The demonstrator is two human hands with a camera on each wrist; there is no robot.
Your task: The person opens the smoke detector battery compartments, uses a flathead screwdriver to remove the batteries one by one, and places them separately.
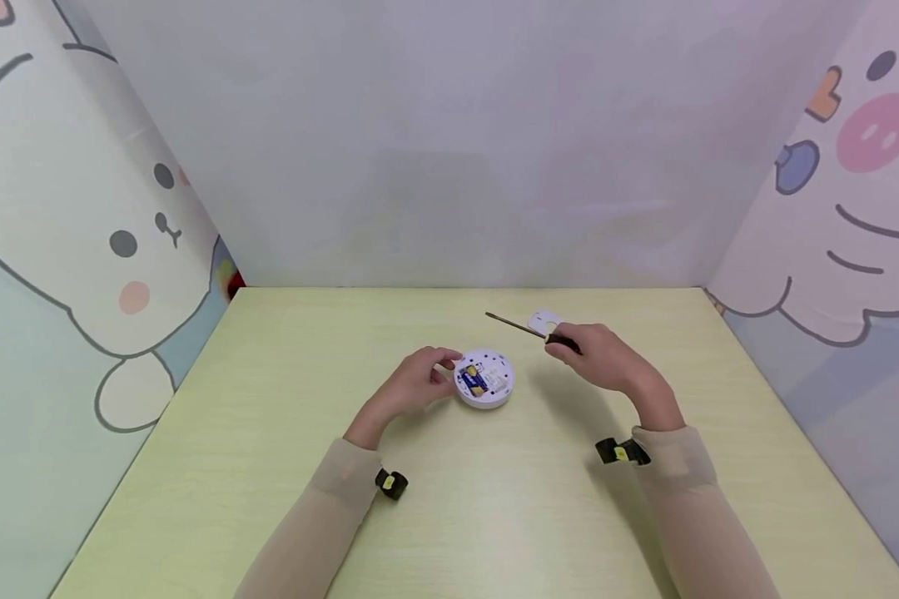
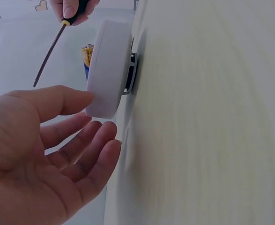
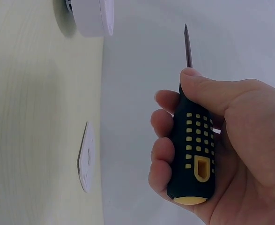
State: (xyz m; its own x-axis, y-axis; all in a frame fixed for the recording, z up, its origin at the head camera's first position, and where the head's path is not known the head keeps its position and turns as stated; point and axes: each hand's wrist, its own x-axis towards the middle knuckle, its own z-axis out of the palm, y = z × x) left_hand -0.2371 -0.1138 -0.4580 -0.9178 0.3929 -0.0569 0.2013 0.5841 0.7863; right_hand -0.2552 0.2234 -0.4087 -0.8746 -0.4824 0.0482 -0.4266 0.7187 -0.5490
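Note:
A round white smoke detector [image 1: 484,396] sits back side up on the table, with a blue-and-gold battery [image 1: 473,380] in its open compartment. My left hand [image 1: 417,381] holds the detector's left edge between thumb and fingers; in the left wrist view the thumb tip lies against the rim and the other fingers curl below. To the right, my right hand [image 1: 607,356] grips a screwdriver [image 3: 193,140] by its black handle with yellow dots. The screwdriver's shaft points up and left in the head view, above the table and apart from the detector.
A flat white mounting plate [image 1: 541,321] with a cut-out lies on the table behind the right hand. The pale wooden table [image 1: 479,516] is bordered by a plain back wall [image 1: 449,166] and side walls printed with cartoon animals.

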